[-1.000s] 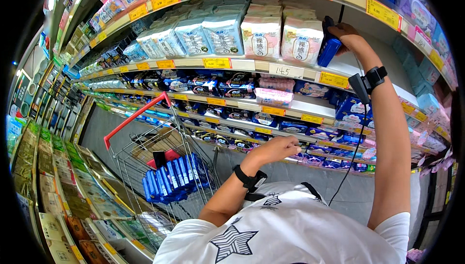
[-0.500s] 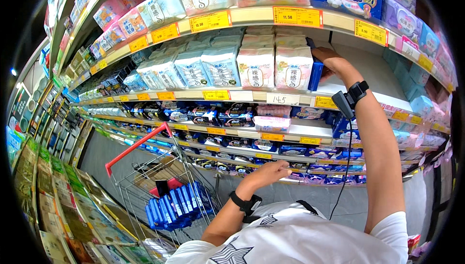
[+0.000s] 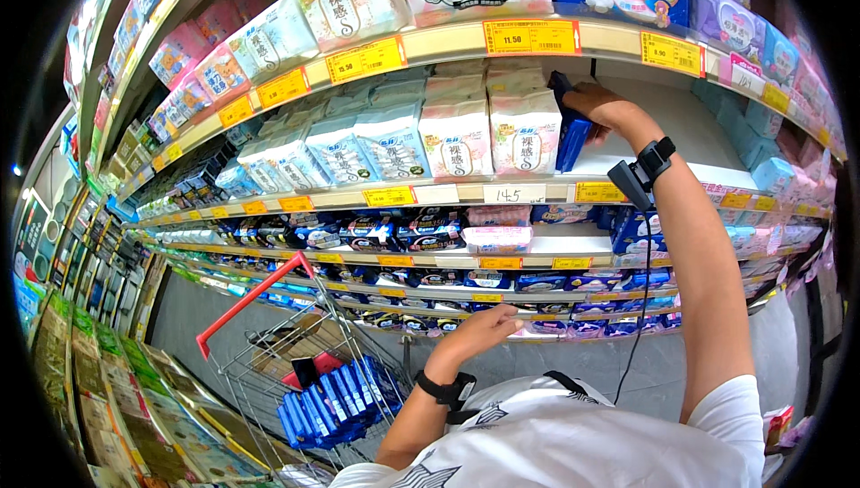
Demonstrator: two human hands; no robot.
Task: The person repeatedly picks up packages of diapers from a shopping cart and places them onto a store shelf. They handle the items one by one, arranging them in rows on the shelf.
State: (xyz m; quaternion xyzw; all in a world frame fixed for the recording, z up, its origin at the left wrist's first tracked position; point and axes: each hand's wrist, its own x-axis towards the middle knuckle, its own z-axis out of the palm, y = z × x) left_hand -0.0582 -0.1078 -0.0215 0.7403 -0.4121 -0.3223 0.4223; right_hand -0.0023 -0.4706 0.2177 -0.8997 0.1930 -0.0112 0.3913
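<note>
On the upper middle shelf, my right hand (image 3: 605,110) is closed on a slim blue pack of sanitary pads (image 3: 573,140). That pack stands slightly tilted against the end of a row of white-and-pink pad packs (image 3: 527,134). My fingertips are partly hidden behind it. Well below, my left hand (image 3: 482,330) hovers in front of the lower shelves with its fingers curled together and nothing visible in them. A wire shopping cart (image 3: 255,371) with a red handle (image 3: 253,304) stands at my left. Several blue packs (image 3: 336,403) lie in it in a row.
Light blue packs (image 3: 390,143) fill the shelf further left. Above, a shelf edge (image 3: 618,43) with yellow price tags overhangs my right hand. Dark packs (image 3: 430,230) sit on the shelf below. A black cable (image 3: 643,309) hangs from my right wrist device. Another shelf (image 3: 107,380) runs along the left.
The blue pack in my right hand has tilted a little, its top leaning left. My view has shifted slightly; my left hand stays low with its fingers a bit more curled.
</note>
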